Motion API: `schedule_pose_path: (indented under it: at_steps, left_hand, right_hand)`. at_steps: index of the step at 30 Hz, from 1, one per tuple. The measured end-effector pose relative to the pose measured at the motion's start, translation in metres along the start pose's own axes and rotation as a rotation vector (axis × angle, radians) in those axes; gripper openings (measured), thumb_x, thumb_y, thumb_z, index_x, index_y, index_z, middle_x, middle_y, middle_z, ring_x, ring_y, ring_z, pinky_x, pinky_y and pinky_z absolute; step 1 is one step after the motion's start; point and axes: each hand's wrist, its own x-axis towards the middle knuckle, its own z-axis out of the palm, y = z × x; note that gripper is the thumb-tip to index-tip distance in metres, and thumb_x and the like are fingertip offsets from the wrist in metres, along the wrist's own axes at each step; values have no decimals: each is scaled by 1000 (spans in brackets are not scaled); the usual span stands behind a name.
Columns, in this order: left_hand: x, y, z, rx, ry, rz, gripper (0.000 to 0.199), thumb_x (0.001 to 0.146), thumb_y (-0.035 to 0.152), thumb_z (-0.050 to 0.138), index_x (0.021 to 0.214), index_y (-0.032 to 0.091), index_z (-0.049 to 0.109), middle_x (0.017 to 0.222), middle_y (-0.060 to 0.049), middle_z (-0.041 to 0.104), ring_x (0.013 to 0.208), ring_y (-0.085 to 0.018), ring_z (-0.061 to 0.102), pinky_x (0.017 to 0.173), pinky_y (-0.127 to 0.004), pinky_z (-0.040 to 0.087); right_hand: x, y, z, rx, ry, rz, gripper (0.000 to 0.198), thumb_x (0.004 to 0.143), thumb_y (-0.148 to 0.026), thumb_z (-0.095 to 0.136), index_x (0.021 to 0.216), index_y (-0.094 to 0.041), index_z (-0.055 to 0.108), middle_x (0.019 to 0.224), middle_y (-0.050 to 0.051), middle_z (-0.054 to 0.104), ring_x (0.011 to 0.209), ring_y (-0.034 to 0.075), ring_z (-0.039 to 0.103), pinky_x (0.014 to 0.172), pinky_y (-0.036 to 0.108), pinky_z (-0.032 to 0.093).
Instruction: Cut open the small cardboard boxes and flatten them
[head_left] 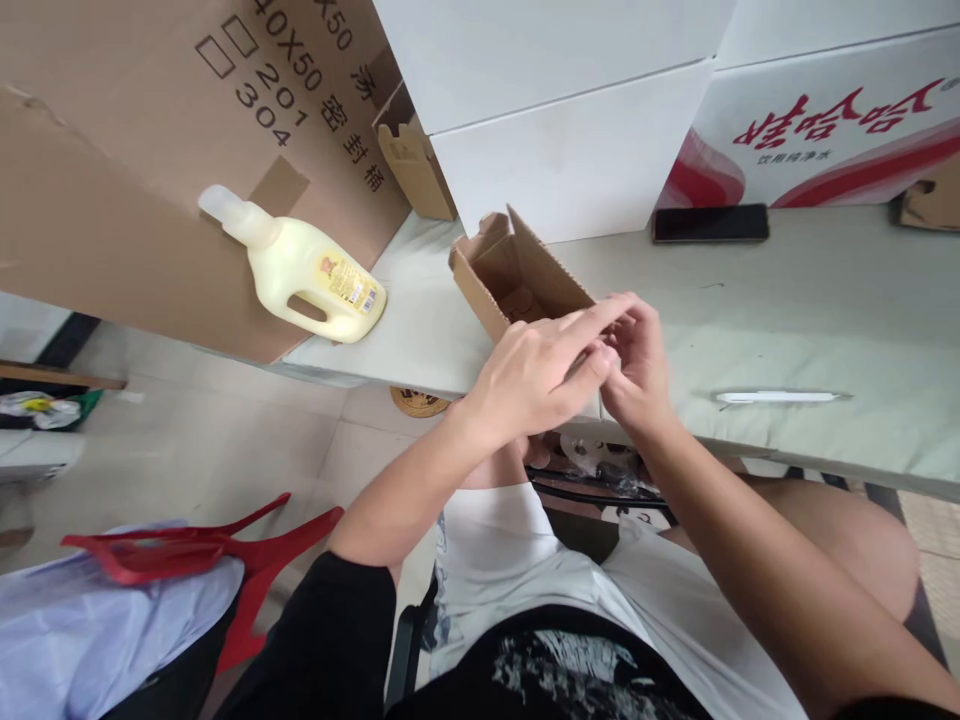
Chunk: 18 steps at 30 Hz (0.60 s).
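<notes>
A small brown cardboard box (480, 285), open at the top, stands on the covered table at a slant. My left hand (536, 375) lies across its near end, fingers long and pressed together, thumb bent in. Facing it, my right hand (637, 365) has its fingers curled at the same end, and the fingertips of both hands meet there. The two hands grip the near edge of the box between them, and they hide that end. Inside the box some brown cardboard shows; I see no other contents.
Left of the box, a pale yellow handled bottle (315, 275) leans near a large printed carton (150, 150). White cartons (555, 150) stand behind, with a black phone (710, 224) before them. Another small brown box (416, 165) sits at the back. A white pen (780, 397) lies right.
</notes>
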Motion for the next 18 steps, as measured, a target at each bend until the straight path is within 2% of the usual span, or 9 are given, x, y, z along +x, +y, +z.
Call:
schedule_pose_path:
  at_steps: [3,5,11,16,18]
  left_hand:
    - [-7,-10,-6,-96,67,-46,46,103,31,39,148,28,48,137,-1,70,120,-17,69,103,-32,56]
    - [-12,-15,-8,-118,76,-26,44,103,29,39,146,28,50,140,-1,68,123,-17,68,105,-33,56]
    - [-24,-18,-11,-110,83,25,39,101,23,40,136,25,58,149,-4,61,134,-20,62,111,-39,55]
    - [-23,-14,-24,-41,250,-139,22,96,26,51,114,28,64,137,-6,65,123,-23,64,91,-40,63]
    - [-13,-22,-28,63,322,-200,18,95,26,53,109,26,64,131,-7,64,123,-25,61,95,-44,61]
  right_hand:
    - [4,-1,8,-51,-22,55,47,95,-54,57,131,-24,50,128,12,64,117,24,65,99,43,57]
    - [6,-4,13,-67,-17,65,47,95,-58,56,127,-23,53,124,11,66,113,24,66,96,43,57]
    - [17,-13,21,-91,90,139,42,99,-57,49,116,-23,65,108,7,73,97,21,70,86,37,58]
    - [21,-9,16,-137,159,156,48,102,-56,43,110,-21,74,108,8,76,102,23,71,94,41,56]
    - [21,-5,15,-155,182,170,48,101,-57,44,106,-21,76,106,7,77,102,24,71,94,42,56]
